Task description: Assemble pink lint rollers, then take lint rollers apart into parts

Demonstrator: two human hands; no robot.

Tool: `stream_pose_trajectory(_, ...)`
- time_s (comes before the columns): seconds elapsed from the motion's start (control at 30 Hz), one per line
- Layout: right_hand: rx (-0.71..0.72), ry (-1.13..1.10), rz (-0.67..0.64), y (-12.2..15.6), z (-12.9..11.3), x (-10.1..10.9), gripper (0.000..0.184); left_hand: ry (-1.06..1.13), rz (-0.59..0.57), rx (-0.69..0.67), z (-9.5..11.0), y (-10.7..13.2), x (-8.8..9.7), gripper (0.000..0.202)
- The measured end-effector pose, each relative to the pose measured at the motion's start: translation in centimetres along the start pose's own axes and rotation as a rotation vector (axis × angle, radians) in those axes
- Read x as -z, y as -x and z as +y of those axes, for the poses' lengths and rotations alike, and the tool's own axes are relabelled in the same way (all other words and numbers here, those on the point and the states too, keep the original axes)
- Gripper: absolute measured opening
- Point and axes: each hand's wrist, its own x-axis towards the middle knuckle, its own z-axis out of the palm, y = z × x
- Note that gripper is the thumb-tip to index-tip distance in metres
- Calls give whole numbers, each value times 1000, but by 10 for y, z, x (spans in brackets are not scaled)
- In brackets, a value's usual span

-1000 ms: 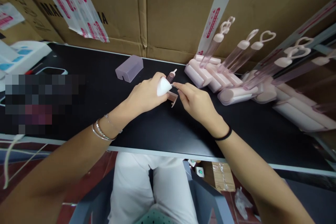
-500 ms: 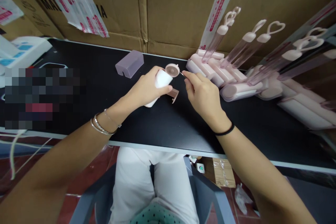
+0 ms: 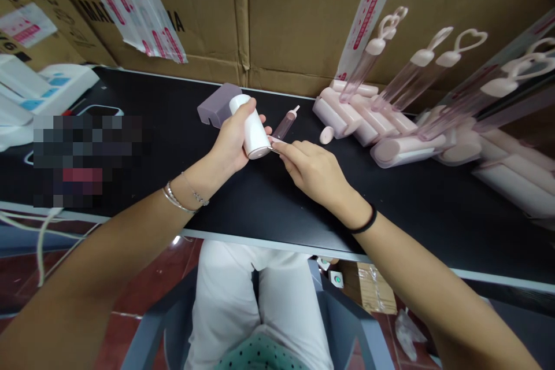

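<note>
My left hand (image 3: 236, 141) is wrapped round a smooth white cylinder (image 3: 252, 127), tilted with its lower end toward my right hand. My right hand (image 3: 314, 170) pinches a thin metal tool (image 3: 273, 149), its tip against the cylinder's lower rim; its exact kind is too small to tell. A strip of pink shows beside those fingertips. Just behind my left fingers is a clear pink tube-like piece (image 3: 285, 124) with a pale tip. A small oval pink cap (image 3: 326, 135) lies on the black table (image 3: 260, 208). The translucent purple cover (image 3: 217, 105) stands behind my left hand.
Several pale pink cases (image 3: 359, 115) are grouped at the right, with clear tubes topped by heart-shaped loops (image 3: 470, 40) rising over them. Cardboard boxes (image 3: 286, 17) wall the back. A white power strip (image 3: 60, 89) and a blurred-out patch are at the left.
The white cylinder has been turned over, its round pink lid end no longer facing up. Both hands shifted slightly left, and the metal tool moved to the lower rim. The pink cap on the table now shows.
</note>
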Motion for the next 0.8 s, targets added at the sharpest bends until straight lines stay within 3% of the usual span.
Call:
stream_pose_trajectory(0.23, -19, -65, 4, 2, -1, 1, 35, 53, 49, -4, 2, 3, -5, 40)
stream_pose_trajectory(0.33, -161, -230, 48, 2, -7, 1, 33, 74, 87, -93, 2, 8, -11, 34)
stream_pose_trajectory(0.4, -275, -324, 62, 1, -11, 0, 41, 89, 96, -156, 3, 12, -15, 32)
stream_pose_trajectory(0.5, -357, -386, 49, -1, -13, -1, 43, 78, 85, -206, 2, 19, -20, 34)
stream_pose_trajectory(0.63, -349, -430, 43, -3, -12, -1, 35, 95, 72, -210, 1, 24, -23, 36)
stream_pose_trajectory(0.8, -294, -442, -9, -2, -9, 0, 36, 104, 74, -220, 6, 19, -18, 30)
